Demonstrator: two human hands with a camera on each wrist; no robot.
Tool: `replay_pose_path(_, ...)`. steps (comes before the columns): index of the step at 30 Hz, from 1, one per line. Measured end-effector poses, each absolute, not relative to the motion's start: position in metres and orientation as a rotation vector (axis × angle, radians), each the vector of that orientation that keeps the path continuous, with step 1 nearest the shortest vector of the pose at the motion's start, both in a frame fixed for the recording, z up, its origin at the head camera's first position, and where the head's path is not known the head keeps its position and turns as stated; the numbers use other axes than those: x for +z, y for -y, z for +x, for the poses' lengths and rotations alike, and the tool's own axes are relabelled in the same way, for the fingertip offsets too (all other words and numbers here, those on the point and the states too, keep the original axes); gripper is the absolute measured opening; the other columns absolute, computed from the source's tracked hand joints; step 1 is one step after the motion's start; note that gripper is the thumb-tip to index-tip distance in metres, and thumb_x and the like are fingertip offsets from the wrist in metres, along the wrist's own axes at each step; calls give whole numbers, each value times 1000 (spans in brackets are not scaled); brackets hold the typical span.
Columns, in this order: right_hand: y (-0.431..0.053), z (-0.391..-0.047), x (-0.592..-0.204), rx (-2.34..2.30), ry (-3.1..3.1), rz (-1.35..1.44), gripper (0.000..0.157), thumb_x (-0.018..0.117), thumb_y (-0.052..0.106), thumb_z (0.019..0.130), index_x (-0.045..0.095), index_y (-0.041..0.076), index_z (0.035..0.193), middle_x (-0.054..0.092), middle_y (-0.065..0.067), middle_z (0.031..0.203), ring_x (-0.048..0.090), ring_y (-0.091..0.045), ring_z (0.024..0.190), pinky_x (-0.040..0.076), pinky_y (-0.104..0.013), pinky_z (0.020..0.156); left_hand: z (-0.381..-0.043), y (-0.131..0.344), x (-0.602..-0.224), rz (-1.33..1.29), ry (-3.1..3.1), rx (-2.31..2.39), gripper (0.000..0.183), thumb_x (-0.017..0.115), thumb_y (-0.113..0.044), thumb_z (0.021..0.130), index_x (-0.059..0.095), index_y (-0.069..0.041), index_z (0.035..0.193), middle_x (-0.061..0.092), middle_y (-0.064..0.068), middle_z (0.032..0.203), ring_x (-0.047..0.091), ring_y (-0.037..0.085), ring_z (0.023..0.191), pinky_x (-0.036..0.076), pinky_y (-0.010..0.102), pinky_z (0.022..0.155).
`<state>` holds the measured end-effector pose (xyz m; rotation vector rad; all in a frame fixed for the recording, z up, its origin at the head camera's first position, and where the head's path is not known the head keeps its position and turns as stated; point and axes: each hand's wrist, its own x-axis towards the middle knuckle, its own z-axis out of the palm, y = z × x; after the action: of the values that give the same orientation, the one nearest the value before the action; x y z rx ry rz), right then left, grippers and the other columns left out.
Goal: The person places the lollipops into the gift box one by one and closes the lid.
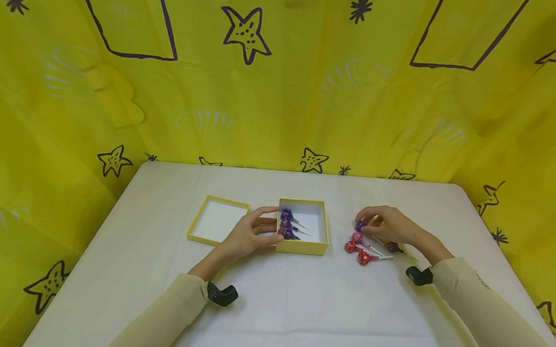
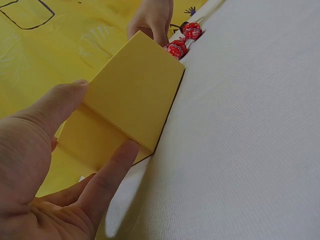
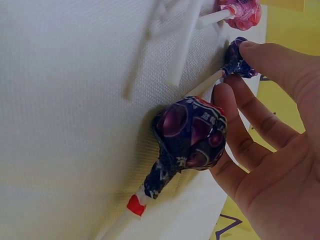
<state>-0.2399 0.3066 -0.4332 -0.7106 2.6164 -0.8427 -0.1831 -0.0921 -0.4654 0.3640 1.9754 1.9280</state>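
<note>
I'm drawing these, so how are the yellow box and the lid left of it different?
The box has tall walls; the lid has low ones. Lollipops lie in the box; none show in the lid. The left hand grips the box, not the lid. Both have yellow edges and white insides.

The box (image 2: pixel 135 82) hides its lollipops (image 1: pixel 287 230) — left wrist view.

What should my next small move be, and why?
Probably lift the dark lollipop and bring it to the open yellow box. Your right hand pinches its head, your left hand holds the box's left side, and similar dark lollipops lie inside with room beside them.
</note>
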Motion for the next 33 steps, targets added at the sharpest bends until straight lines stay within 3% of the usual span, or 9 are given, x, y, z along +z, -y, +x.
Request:
replay_pose_path(15,-302,-239,-427,-830,-2587,-745,21,74,8,95,71,7,116,72,-6,110,63,-23,91,58,-28,69,-181,92,-465,381,-1975,1935,76,79,-2,89,43,-12,155,52,26,144,57,37,129,63,43,84)
replay_pose_path(26,-307,-242,-419,-842,-2592,-873,22,75,2,92,71,6,114,72,-2,107,66,-24,95,59,-31,82,-180,92,-464,381,-1999,1915,75,79,-3,90,43,-13,155,51,24,146,57,37,130,63,43,85)
replay_pose_path(33,-307,-242,-408,-869,-2582,-915,22,75,1,92,71,4,114,73,-3,109,67,-26,97,60,-32,83,-181,91,-464,371,-1989,1925,75,79,-2,89,44,-13,154,51,25,145,56,36,130,63,44,85)
